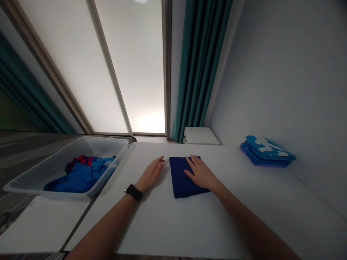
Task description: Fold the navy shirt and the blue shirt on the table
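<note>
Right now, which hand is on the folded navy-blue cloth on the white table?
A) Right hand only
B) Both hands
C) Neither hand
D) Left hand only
A. The right hand lies flat on the folded navy-blue cloth, while the left hand rests apart from it on the white table.

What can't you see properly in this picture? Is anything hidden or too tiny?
In the head view:
Part of the navy cloth: the right hand covers it.
Most of the red clothes in the tub: the blue clothes lie over them.
The watch face: too small and dark.
The pieces in the blue stack: too small to count.
</note>
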`<state>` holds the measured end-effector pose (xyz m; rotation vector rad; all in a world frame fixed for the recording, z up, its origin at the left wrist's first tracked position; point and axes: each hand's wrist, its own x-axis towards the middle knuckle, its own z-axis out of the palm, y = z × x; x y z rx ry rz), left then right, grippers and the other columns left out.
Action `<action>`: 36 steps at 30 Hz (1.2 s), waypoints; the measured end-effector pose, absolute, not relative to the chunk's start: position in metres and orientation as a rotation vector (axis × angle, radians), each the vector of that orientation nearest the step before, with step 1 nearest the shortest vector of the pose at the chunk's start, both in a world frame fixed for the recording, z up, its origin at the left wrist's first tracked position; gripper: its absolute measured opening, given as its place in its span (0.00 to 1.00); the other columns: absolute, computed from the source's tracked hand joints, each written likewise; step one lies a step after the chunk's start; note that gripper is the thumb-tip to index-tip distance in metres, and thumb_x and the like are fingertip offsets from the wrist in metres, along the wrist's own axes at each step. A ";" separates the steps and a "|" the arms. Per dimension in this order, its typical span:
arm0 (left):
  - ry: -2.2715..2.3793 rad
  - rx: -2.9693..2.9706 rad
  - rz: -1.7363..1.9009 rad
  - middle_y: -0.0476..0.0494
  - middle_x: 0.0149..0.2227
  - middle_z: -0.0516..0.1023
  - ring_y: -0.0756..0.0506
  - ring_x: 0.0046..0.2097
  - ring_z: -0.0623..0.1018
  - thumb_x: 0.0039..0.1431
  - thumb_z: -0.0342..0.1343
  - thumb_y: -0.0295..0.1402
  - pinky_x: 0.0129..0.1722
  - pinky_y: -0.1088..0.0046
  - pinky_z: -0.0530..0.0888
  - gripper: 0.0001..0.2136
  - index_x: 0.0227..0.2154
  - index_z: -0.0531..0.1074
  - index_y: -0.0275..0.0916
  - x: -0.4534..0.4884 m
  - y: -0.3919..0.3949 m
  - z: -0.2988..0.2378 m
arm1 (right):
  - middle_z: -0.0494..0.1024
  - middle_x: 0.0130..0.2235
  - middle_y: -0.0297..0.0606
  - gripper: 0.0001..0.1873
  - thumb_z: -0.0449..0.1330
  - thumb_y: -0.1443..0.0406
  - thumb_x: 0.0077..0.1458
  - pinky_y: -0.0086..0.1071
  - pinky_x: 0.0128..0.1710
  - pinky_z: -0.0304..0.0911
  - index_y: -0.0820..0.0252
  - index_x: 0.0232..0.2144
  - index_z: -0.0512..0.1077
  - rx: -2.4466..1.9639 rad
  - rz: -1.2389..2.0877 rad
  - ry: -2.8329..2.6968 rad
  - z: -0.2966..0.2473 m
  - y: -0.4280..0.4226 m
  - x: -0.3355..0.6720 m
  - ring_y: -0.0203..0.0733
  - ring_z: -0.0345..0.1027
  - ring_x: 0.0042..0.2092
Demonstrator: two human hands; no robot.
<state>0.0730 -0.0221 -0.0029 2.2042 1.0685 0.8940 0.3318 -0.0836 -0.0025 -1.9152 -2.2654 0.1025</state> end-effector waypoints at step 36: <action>0.671 1.884 0.696 0.44 0.41 0.80 0.47 0.43 0.76 0.55 0.46 0.23 0.47 0.68 0.69 0.18 0.50 0.62 0.37 0.088 -0.043 0.004 | 0.77 0.33 0.40 0.19 0.45 0.65 0.66 0.33 0.43 0.58 0.62 0.30 0.73 -1.449 0.371 -2.367 0.027 -0.039 0.300 0.40 0.67 0.38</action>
